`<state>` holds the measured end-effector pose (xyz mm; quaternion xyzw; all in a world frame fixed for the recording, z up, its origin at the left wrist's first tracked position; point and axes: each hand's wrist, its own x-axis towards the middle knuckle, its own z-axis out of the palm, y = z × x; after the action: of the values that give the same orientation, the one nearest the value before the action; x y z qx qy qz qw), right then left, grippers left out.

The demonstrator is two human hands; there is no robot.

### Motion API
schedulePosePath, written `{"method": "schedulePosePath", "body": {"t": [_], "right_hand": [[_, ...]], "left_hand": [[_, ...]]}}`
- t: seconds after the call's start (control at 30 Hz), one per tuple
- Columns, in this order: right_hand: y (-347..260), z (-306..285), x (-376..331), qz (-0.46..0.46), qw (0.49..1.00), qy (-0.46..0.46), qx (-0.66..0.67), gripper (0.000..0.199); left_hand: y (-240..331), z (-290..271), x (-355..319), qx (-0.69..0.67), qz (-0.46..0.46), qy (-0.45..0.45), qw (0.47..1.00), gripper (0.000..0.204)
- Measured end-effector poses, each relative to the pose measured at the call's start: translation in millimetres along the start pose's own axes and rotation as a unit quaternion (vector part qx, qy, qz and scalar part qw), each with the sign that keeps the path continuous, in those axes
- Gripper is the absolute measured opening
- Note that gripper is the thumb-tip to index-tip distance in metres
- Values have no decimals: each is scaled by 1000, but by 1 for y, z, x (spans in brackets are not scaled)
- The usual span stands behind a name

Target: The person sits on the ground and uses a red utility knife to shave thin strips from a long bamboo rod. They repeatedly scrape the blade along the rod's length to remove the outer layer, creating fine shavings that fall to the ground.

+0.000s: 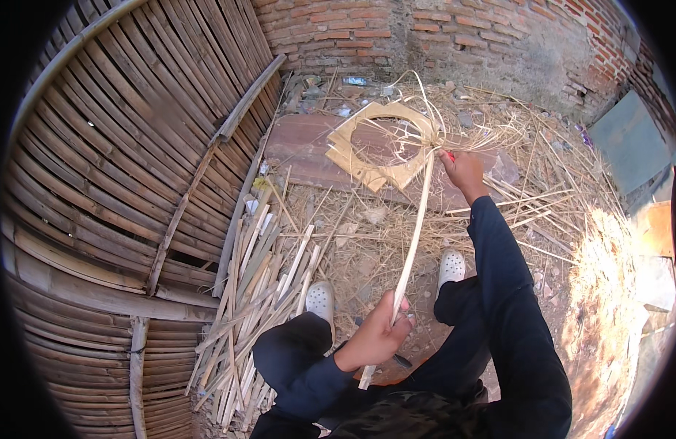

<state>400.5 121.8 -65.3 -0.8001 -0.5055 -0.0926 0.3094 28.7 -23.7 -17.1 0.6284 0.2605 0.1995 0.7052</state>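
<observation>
My left hand is closed around the near part of a long, pale bamboo strip, which runs away from me toward the far board. At the strip's far end my right hand grips a small red-handled tool; its working end is hidden among the fibres. Thin, curled shavings bunch up just beyond that hand. Behind the strip lies a yellowish board with a large round hole, resting on a flat brown panel.
Many split bamboo sticks are heaped at my left beside a bamboo slat wall. Far off stands a brick wall. My white clogs rest on ground strewn with shavings. A grey-blue sheet leans at the right.
</observation>
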Motion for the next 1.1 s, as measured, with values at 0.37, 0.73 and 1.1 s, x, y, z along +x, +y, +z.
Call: {"method": "schedulePosePath", "body": {"t": [0.37,0.73,1.1], "right_hand": [[-106,-44,-62,-114,953,-245,136,75],[-133,-36,-93,-317,936,-106,108,60],[-122,-14,-88,-333,938,-72,64,63]], "left_hand": [[10,-28,14,-167,-87,116,975,13],[10,-22,11,107,-23,166,980,27],[23,-24,7,219,-30,189,957,36]]}}
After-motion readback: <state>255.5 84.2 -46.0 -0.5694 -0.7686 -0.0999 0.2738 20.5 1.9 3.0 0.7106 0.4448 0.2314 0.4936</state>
